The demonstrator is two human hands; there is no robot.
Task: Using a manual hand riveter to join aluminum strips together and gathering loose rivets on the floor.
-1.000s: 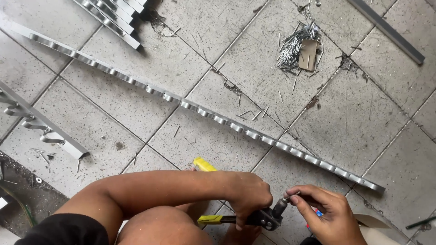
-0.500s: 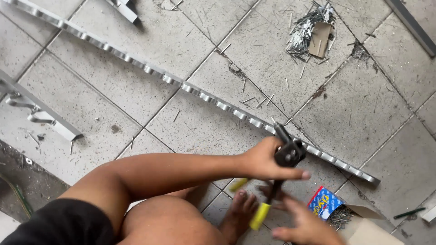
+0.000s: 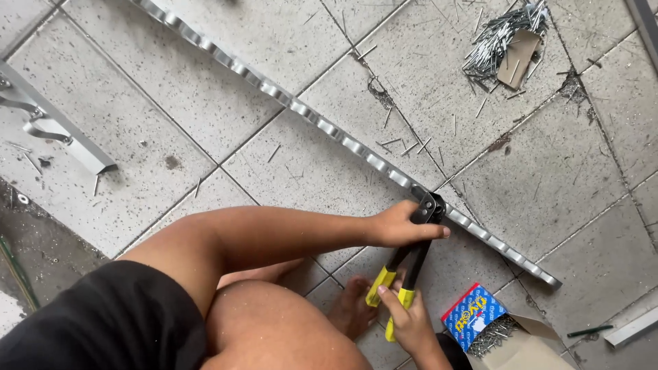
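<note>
Lower right of the frame, a riveter (image 3: 415,236) sits on the strip (image 3: 343,144); left hand (image 3: 397,225) grips its head, right hand (image 3: 410,318) clasps the yellow handles, beside an open blue-and-red box (image 3: 473,310) of rivets

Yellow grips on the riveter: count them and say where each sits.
2. One yellow grip juts left of the right hand, uncovered; the other yellow grip lies under that hand's fingers. The left hand steadies the tool's black head.
</note>
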